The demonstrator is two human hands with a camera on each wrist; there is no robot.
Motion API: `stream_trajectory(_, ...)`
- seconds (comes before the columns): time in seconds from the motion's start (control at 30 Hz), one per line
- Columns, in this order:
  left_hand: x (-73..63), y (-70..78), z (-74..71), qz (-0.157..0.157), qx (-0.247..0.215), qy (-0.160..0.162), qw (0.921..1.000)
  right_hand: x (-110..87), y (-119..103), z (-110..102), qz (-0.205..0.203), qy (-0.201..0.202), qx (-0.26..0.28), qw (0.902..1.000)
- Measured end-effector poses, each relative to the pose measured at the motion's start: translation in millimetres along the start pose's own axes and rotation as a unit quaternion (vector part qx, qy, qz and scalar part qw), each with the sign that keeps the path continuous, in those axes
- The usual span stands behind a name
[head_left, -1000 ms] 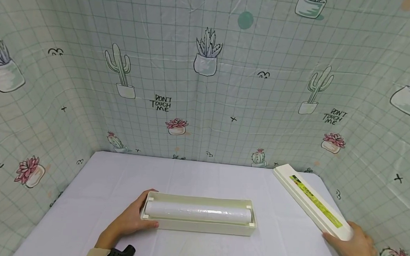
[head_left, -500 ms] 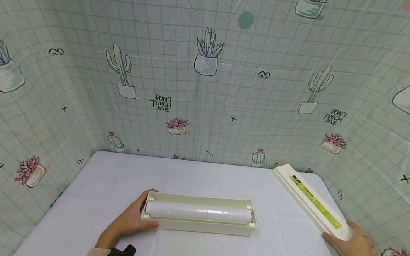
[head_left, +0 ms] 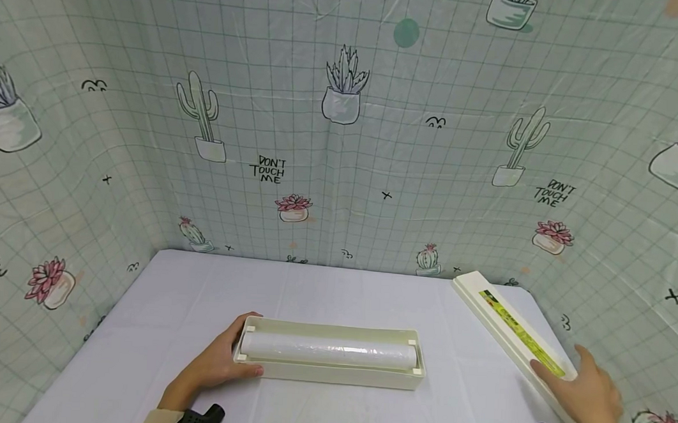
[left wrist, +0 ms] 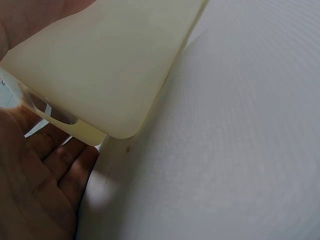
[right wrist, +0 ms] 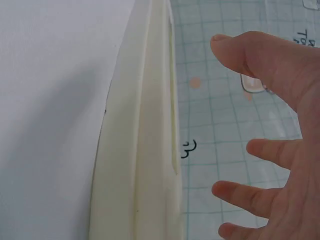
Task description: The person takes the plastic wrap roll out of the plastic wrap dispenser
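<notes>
Left hand [head_left: 216, 361] is gripping the box [head_left: 336, 375], seemingly steadying it; right hand [head_left: 590, 392], spread wide, is hovering beside the lid [head_left: 517, 333]; lifting would call for a grip.

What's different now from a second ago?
The right grip has let go of the long labelled piece, fingers spread, and moved slightly up in the head view. The left grip still holds the open box with its roll; box and piece stayed put.
</notes>
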State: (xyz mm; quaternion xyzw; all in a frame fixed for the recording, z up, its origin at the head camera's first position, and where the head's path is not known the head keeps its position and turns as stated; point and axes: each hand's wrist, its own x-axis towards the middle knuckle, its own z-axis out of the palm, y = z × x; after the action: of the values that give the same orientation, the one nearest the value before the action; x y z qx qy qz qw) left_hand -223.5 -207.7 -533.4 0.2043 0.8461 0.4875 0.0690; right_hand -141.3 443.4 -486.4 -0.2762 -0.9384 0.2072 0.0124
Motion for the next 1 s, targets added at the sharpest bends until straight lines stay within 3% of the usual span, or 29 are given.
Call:
stream_trajectory(0.37,0.0,-2.2,0.8,0.003,0.005,0.002,1.0000,-13.0,-45.7,0.1,-0.097,0.085,-0.002,0.9916)
stream_trajectory(1.0,0.7,-1.9,1.2,0.003,0.008,0.004,1.0000,-44.2,-119.6,26.4,-0.249,0.128,0.020,0.9598)
